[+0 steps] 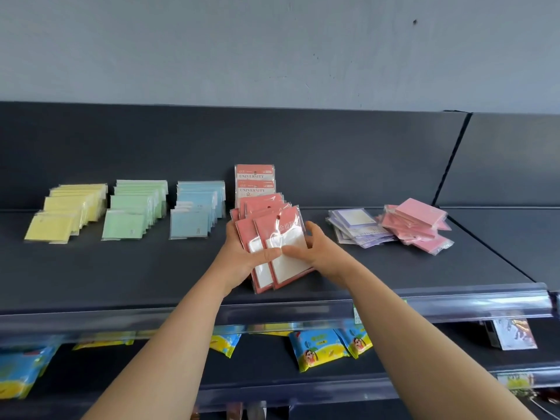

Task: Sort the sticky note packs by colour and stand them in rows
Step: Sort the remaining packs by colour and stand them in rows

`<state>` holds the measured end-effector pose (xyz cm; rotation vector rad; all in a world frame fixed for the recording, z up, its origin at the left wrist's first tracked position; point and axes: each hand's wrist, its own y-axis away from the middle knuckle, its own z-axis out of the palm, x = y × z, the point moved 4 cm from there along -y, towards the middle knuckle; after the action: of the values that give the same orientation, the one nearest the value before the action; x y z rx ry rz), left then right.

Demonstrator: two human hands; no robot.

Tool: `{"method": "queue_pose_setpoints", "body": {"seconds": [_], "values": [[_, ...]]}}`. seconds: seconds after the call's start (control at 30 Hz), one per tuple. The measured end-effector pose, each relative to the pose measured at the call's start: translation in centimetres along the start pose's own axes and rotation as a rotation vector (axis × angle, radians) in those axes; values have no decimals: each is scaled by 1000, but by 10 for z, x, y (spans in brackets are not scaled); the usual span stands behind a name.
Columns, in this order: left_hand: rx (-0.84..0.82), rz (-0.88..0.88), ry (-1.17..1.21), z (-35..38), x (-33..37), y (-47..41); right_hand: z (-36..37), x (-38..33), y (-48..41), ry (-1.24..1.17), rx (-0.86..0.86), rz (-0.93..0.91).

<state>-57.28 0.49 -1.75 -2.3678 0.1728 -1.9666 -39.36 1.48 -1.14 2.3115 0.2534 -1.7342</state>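
Observation:
Both hands hold a fanned bundle of red sticky note packs [274, 237] just above the dark shelf [121, 268], in front of a standing red row [255, 183]. My left hand [245, 253] grips the bundle from the left, thumb across the front pack. My right hand [306, 247] pinches its right edge. Rows of yellow packs [66, 210], green packs [136, 207] and blue packs [197, 210] stand to the left. Loose heaps of purple packs [357, 227] and pink packs [418, 225] lie to the right.
The shelf has a dark back panel [212, 147] and a clear price rail [454, 301] along its front edge. Below, a lower shelf holds blue and yellow snack bags [318, 347].

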Motion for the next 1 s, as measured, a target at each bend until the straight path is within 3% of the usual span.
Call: {"method": "queue_pose_setpoints", "body": {"seconds": [0.13, 0.37, 0.7, 0.87, 1.0], "values": [[-97, 29, -40, 5, 10, -7, -3, -10, 1, -120, -132, -84], [-86, 140, -155, 34, 46, -24, -44, -10, -8, -133, 36, -221], [-69, -22, -45, 65, 23, -39, -48, 6, -29, -162, -67, -152], [-117, -34, -168, 68, 19, -48, -53, 14, -45, -119, -113, -95], [-65, -27, -228, 72, 26, -65, -66, 11, -59, -157, -59, -79]]}}
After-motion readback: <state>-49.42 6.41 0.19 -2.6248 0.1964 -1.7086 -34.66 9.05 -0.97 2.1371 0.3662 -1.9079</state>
